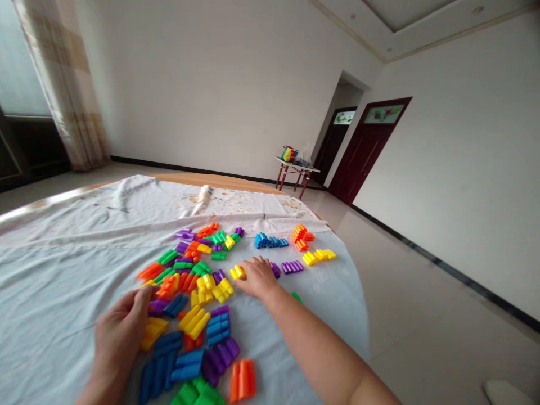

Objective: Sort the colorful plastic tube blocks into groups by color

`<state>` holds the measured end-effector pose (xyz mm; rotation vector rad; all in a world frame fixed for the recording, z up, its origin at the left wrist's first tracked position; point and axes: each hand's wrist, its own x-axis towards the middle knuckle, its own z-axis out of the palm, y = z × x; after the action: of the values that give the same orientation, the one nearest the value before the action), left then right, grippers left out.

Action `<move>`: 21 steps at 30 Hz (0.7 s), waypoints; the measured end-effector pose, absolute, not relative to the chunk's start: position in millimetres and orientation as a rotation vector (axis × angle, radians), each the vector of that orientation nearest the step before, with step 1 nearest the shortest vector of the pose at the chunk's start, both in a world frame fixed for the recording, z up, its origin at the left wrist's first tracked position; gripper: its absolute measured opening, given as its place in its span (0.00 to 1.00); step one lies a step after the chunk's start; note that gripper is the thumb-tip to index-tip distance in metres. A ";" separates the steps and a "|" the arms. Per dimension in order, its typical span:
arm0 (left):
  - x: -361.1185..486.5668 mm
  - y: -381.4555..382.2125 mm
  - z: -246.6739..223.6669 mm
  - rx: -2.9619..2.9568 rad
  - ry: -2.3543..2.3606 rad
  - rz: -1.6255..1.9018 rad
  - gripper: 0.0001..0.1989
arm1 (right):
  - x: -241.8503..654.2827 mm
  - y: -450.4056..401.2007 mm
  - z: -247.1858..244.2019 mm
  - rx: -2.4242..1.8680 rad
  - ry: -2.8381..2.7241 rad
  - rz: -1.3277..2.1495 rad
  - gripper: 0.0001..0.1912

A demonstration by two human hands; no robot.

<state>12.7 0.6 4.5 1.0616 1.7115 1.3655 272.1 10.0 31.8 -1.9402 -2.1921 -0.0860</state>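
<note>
My left hand [124,320] is at the left edge of a pile of coloured plastic tube pieces, its thumb and fingers pinched together beside orange and yellow pieces. What it pinches, if anything, is hidden. My right hand [258,275] reaches to the right of the pile, fingers curled down, with a yellow piece [238,272] at its left side. Whether it grips that piece is not clear. Just beyond this hand lies a row of purple pieces [292,266]. Blue pieces [271,241], orange pieces [301,237] and yellow pieces [319,256] form separate groups farther back.
A pale cloth [63,270] covers the round table, wrinkled and stained toward the back. Near me lie more blue, purple, green and orange pieces [243,381]. A green piece [297,296] is partly behind my right forearm. A small side table [297,165] stands by the far wall.
</note>
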 end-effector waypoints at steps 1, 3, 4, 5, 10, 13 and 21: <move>12.7 0.5 4.9 1.064 1.726 1.356 0.24 | 270.8 8.8 31.4 -1.936 -2.189 -0.087 0.15; 12.5 0.9 5.4 1.063 1.758 1.328 0.24 | 270.5 6.3 32.2 -1.904 -2.169 -0.075 0.14; 12.3 1.3 5.2 1.061 1.775 1.318 0.23 | 272.6 4.8 33.4 -1.875 -2.140 -0.065 0.14; 11.9 1.8 4.7 1.062 1.784 1.311 0.23 | 276.9 3.2 35.0 -1.839 -2.092 -0.057 0.15; 8.1 4.5 -4.2 1.065 1.781 1.315 0.20 | 339.3 -6.5 43.5 -1.781 -1.737 -0.050 0.19; 6.1 5.8 -11.8 1.067 1.816 1.321 0.19 | 397.1 -12.2 46.2 -1.936 -1.568 -0.119 0.16; 5.8 7.3 -14.6 1.031 1.889 1.310 0.20 | 474.0 -17.7 44.8 -2.454 -1.383 -0.113 0.17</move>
<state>5.8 7.3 -14.6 1.0309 1.8893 1.3100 474.0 -17.7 44.8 -2.4542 -1.3826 -0.1126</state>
